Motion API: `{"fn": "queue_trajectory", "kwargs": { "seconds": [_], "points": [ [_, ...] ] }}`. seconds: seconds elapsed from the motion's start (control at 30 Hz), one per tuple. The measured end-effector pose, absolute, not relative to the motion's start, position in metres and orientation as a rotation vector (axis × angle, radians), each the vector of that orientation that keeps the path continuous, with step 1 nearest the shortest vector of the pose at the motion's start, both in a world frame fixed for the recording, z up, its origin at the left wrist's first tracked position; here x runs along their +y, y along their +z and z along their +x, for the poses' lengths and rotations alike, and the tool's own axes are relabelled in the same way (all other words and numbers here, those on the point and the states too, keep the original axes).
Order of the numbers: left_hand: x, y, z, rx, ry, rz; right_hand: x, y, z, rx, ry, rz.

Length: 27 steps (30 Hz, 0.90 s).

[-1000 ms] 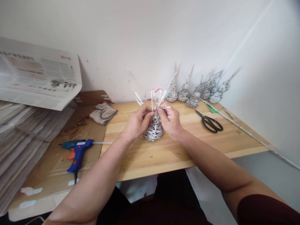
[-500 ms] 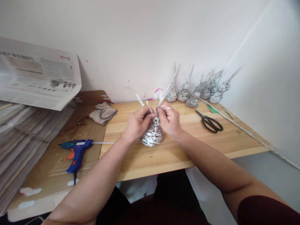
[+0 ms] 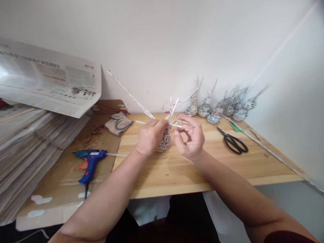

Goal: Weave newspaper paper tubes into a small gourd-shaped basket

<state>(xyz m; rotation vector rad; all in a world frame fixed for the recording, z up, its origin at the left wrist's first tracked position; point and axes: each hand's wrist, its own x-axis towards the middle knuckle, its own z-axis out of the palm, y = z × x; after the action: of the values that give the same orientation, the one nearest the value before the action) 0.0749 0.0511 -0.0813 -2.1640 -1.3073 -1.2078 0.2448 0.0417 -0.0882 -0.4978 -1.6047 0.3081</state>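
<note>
My left hand (image 3: 151, 135) is closed round the upper part of a small gourd-shaped weave of rolled newspaper (image 3: 165, 143), covering its neck and left side. Several paper strips (image 3: 173, 109) stick up from its top. One long rolled paper strip (image 3: 129, 95) slants up to the left, towards the wall. To the right of the weave, my right hand (image 3: 190, 139) has thumb and fingers apart and curved. A short white strip end (image 3: 175, 125) reaches its fingers, without a visible pinch on it.
Several woven gourds (image 3: 215, 116) stand along the wall at the back right. Black scissors (image 3: 234, 143) and a long paper rod (image 3: 263, 143) lie on the right. Leftward are a blue glue gun (image 3: 91, 163), a folded cloth (image 3: 118, 124) and a newspaper stack (image 3: 32, 148).
My right hand has let go near the weave's top and drawn back to the right, its fingers spreading. My left hand covers more of the weave. A long strip now slants left. The view has shifted slightly.
</note>
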Motion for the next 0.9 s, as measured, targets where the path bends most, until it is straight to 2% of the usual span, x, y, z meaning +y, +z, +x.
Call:
{"fn": "queue_trajectory", "kwargs": {
  "seconds": [0.23,0.47,0.67,0.9],
  "points": [
    [0.050,-0.083,0.080,-1.195,-1.259,-2.255,0.038,-0.090,0.241,-1.784,0.289,-0.571],
    [0.048,-0.082,0.083,-1.167,-1.327,-2.274,0.039,-0.089,0.247,-1.812,-0.040,-0.588],
    [0.047,-0.082,0.084,-1.271,-1.450,-2.307,0.040,-0.092,0.242,-1.786,0.266,-0.752],
    [0.043,-0.079,0.089,-1.331,-1.650,-2.375,0.051,-0.095,0.243,-1.800,0.342,-0.947]
  ]
}}
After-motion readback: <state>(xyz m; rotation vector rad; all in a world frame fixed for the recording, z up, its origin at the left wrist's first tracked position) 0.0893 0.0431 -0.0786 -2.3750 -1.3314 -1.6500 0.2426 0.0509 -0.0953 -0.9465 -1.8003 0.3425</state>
